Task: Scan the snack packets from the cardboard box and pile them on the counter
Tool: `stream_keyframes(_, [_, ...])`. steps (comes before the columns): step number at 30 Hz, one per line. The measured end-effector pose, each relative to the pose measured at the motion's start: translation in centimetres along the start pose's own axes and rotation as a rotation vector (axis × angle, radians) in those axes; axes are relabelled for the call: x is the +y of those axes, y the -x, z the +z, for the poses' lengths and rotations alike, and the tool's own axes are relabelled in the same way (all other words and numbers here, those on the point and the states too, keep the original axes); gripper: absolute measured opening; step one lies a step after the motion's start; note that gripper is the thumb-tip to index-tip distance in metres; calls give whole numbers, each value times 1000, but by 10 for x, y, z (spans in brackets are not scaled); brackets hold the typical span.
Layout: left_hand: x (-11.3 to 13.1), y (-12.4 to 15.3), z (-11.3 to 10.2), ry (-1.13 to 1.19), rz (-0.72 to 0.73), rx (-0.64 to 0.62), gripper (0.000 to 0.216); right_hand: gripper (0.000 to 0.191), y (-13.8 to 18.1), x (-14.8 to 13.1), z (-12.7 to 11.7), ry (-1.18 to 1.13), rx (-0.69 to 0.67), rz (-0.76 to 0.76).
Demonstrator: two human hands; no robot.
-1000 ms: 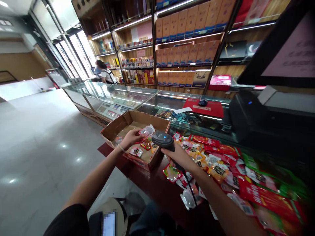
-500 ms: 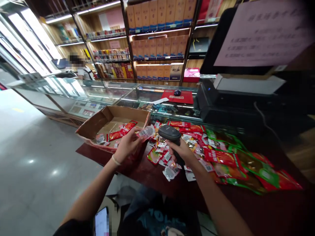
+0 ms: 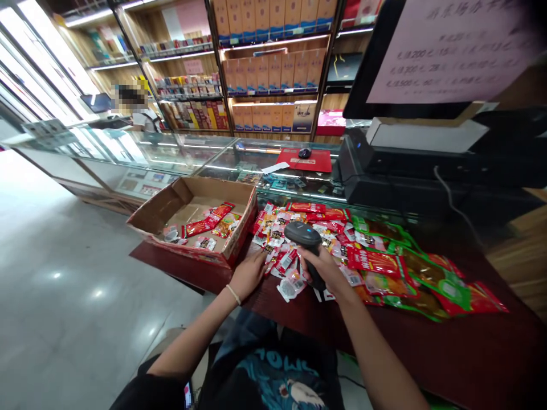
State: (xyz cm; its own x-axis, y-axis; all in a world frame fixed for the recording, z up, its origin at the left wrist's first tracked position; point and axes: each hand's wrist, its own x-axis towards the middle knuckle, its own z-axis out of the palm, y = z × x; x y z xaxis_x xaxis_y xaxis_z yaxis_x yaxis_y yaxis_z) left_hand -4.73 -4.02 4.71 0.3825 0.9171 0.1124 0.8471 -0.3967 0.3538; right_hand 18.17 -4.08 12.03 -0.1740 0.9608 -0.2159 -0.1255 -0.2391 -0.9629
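My right hand (image 3: 322,267) is wrapped around the handle of a black barcode scanner (image 3: 302,232), held above the snack packets with a small blue light on its top. My left hand (image 3: 250,274) rests at the near left edge of the heap of small snack packets (image 3: 280,233), its fingers bent down and together against them. What those fingers pinch, if anything, is hidden under the hand. Just right of it lies a clear and white packet (image 3: 291,285). Several red and green packets (image 3: 378,261) spread toward the right.
An open cardboard box (image 3: 244,230) with several packets inside stands left of the heap. Behind are a glass counter, a red mat (image 3: 314,163) with a mouse (image 3: 305,153), and a black monitor (image 3: 359,85) with a paper sheet. A person (image 3: 145,119) is far left.
My left hand has moved down and right from beside the box to the heap. The clear packet it held is no longer seen in it. The scanner stays in my right hand.
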Motion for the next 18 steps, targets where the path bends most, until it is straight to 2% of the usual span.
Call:
stream_keyframes(4, [-9,2,12,92,54,4,53,36,0,-1,5,45,-41,-15])
stream_keyframes(8, [1,-1,-1,143,71,8,51,39,-1,-3,7,62,-68,-7])
stream_keyframes(11, [14,-3,-27,170,116,40,44,39,-5,-3,8,62,-84,3])
stream_keyframes(14, [21,-2,-62,192,209,106,37,39,-10,-6,12,61,-97,-5])
stream_keyframes(18, [10,4,-103,187,281,224,34,36,-19,-12,24,70,-111,-9])
